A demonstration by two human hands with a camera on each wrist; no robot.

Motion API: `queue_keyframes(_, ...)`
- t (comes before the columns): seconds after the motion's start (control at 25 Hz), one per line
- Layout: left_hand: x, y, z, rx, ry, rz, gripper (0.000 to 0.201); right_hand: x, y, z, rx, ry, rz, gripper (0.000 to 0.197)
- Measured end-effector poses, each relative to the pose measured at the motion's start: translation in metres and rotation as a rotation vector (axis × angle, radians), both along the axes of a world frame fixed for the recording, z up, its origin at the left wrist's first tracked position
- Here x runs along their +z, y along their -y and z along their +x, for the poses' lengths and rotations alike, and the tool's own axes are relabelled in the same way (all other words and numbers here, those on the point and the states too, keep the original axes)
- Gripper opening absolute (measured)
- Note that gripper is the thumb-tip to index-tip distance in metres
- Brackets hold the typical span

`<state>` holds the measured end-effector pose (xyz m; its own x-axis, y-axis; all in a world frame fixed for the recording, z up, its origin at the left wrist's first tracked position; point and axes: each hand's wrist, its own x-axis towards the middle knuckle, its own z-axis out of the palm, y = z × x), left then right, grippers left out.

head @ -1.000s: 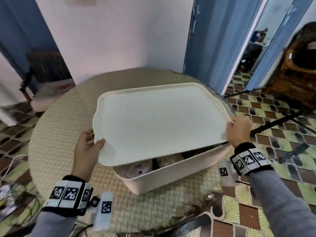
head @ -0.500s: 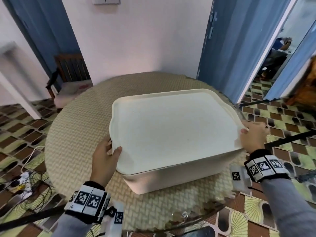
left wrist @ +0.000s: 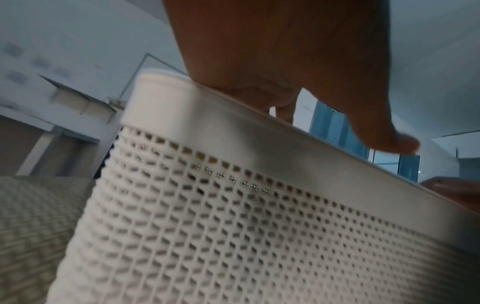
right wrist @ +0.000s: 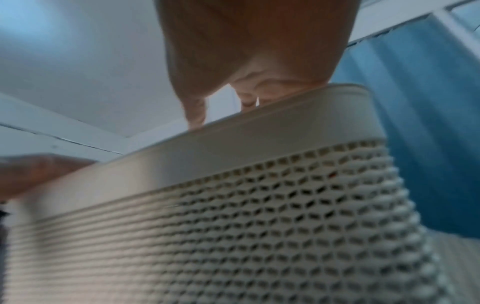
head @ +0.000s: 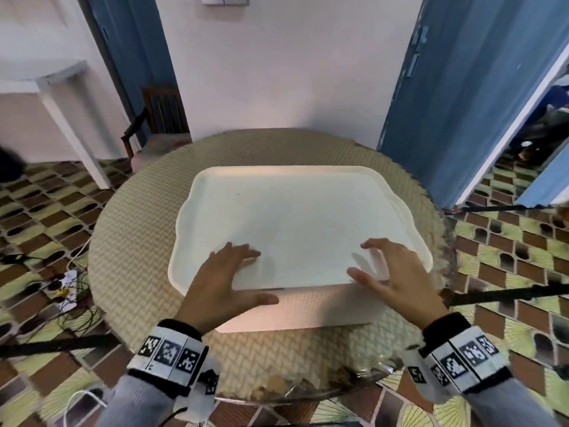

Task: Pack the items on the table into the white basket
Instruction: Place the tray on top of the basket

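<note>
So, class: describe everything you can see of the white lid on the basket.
The lid is a flat, smooth, white plastic-looking sheet, roughly rectangular with rounded, scalloped corners and a raised rim. It lies level on the white basket, covering it. The left hand rests flat on its near edge; the right hand hovers, fingers spread, at its near right corner.

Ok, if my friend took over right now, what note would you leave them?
Left hand: open, flat on the near left of the flat white plastic lid.
Right hand: open, fingers spread on the lid's near right.
The lid lies on the white perforated plastic basket, on the round woven-mat table.
Done: no loose items visible on the table; basket covered.
Left: press the lid's edges down; I cannot tell whether it has seated.
</note>
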<state>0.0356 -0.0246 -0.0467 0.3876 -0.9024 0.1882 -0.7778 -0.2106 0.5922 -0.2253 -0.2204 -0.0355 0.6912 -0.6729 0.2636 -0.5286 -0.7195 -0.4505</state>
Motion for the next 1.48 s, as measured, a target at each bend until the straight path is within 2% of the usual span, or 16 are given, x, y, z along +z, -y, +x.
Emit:
queue_keyframes(0.12,-0.011,-0.006,-0.003,0.013,0.166,-0.064,0.064,-0.017,0.003,-0.011,0.143,-0.088,-0.129,0.072)
queue_keyframes(0.2,-0.017,-0.011,-0.011,0.086,0.209,-0.114,0.051,-0.023,0.007,-0.014,0.169,-0.101,-0.244,0.076)
queue_keyframes(0.32,-0.022,-0.007,-0.023,0.17,0.245,-0.188,0.034,-0.03,0.013,-0.013,0.157,-0.053,-0.366,0.058)
queue_keyframes(0.44,-0.024,0.003,-0.014,0.146,0.283,-0.21,0.026,-0.036,0.025,-0.005,0.166,-0.016,-0.407,0.045)
queue_keyframes(0.52,-0.023,0.016,0.002,0.161,0.254,-0.184,0.03,-0.035,0.037,0.008,0.167,-0.008,-0.398,0.042)
queue_keyframes(0.6,-0.023,0.036,0.022,0.2,0.202,-0.173,0.046,-0.033,0.056,0.026,0.158,0.018,-0.386,0.04)
queue_keyframes(0.72,-0.017,0.074,0.052,0.218,0.138,-0.17,0.065,-0.03,0.091,0.057,0.142,0.042,-0.363,0.053)
queue_keyframes(0.76,-0.012,0.089,0.063,0.217,0.122,-0.155,0.064,-0.028,0.106,0.069,0.137,0.039,-0.352,0.06)
queue_keyframes(0.88,-0.003,0.125,0.093,0.208,0.088,-0.066,0.038,-0.027,0.144,0.102,0.131,0.038,-0.272,0.073)
queue_keyframes(0.92,-0.001,0.139,0.103,0.205,0.077,-0.053,0.035,-0.027,0.159,0.113,0.135,0.029,-0.23,0.076)
queue_keyframes(1.0,0.002,0.164,0.12,0.215,0.067,-0.046,0.036,-0.025,0.187,0.135,0.138,-0.021,-0.163,0.072)
queue_keyframes(1.16,0.004,0.204,0.146,0.246,0.139,0.026,0.049,-0.013,0.226,0.168,0.139,-0.178,-0.215,0.061)
queue_keyframes(1.4,0.002,0.22,0.157,0.219,0.175,0.102,0.047,-0.001,0.235,0.181,0.098,-0.308,-0.165,0.06)
queue_keyframes(1.48,0.002,0.22,0.155,0.232,0.248,0.096,0.052,0.001,0.224,0.181,0.061,-0.352,-0.059,0.058)
